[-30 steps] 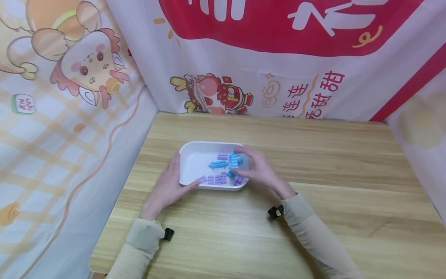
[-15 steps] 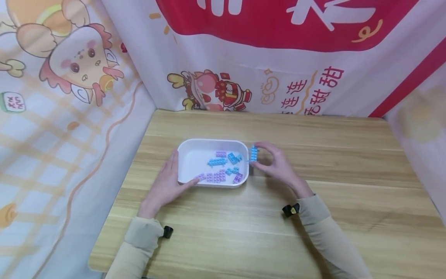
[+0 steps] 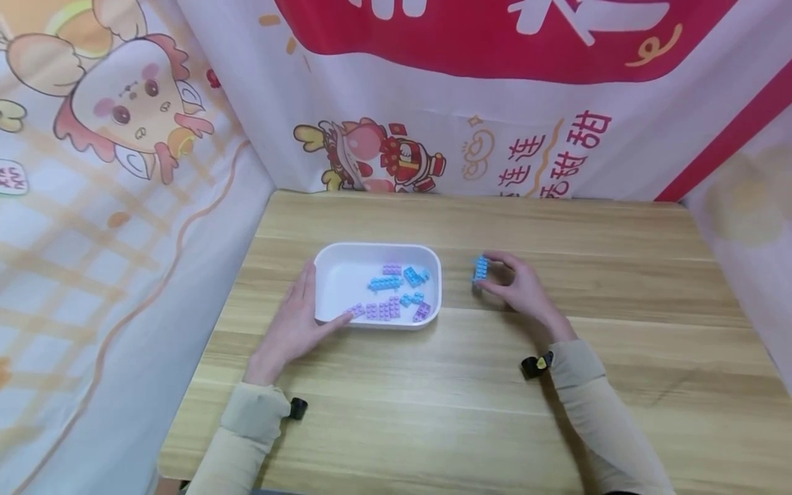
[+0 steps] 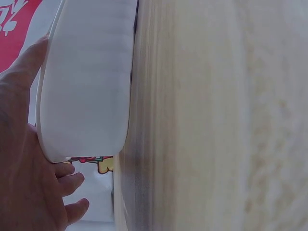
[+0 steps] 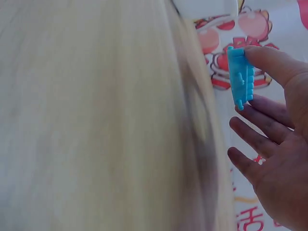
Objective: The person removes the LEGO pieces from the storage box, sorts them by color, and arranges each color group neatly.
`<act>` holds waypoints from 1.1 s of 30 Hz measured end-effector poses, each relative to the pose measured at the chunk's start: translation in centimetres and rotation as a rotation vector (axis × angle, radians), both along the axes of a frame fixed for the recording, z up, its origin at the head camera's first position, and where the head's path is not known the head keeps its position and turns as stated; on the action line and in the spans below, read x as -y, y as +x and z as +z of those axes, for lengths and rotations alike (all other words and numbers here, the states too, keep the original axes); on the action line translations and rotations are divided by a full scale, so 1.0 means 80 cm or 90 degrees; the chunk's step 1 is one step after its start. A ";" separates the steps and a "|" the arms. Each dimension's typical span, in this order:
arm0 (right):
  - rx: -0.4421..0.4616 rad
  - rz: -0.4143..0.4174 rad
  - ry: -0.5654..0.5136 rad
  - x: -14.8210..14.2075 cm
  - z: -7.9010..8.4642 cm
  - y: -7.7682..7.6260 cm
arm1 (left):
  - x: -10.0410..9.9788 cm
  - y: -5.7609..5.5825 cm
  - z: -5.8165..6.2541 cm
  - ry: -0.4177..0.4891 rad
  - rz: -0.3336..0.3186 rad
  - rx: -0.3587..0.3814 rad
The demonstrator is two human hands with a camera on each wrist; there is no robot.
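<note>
My right hand (image 3: 520, 285) pinches a bright blue toy building brick (image 3: 480, 268) with studs down one side. It holds the brick over the table, to the right of a white tray (image 3: 328, 246). In the right wrist view, small pegs stick out from the brick (image 5: 239, 77), gripped at its ends between thumb and fingertips. My left hand (image 3: 293, 326) rests against the tray's left end, fingers lying along the outside and thumb over the front rim. Inside the tray lie a long blue brick (image 3: 385, 283), a shorter blue brick (image 3: 412, 276) and several purple bricks (image 3: 384, 311).
The wooden table (image 3: 433, 412) reaches back to a printed white and red cloth (image 3: 526, 151). Another patterned cloth (image 3: 142, 227) hangs along the left side. Small blue pieces (image 3: 411, 299) lie near the tray's right end.
My right hand has lifted the blue brick out of the tray and carried it right, past the rim. My left hand has stayed at the tray's left end.
</note>
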State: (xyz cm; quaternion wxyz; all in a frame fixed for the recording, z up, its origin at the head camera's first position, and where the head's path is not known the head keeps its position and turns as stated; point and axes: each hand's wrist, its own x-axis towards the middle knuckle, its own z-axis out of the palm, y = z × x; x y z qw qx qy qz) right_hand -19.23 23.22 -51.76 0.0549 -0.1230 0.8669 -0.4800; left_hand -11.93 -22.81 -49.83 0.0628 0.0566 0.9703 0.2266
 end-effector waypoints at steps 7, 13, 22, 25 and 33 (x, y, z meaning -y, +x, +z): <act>0.025 0.014 0.008 -0.023 -0.006 0.002 | 0.002 -0.001 -0.001 0.003 0.003 0.006; 0.021 0.024 0.018 -0.039 -0.011 0.003 | 0.004 -0.001 -0.001 0.007 0.012 0.014; 0.022 0.022 0.032 -0.052 -0.013 0.012 | 0.004 0.000 -0.002 0.010 0.008 0.007; 0.011 0.023 0.031 -0.054 -0.017 0.013 | 0.004 -0.001 -0.001 0.014 0.010 0.004; -0.005 0.023 0.029 -0.061 -0.025 0.016 | 0.002 -0.003 -0.002 0.010 0.002 0.008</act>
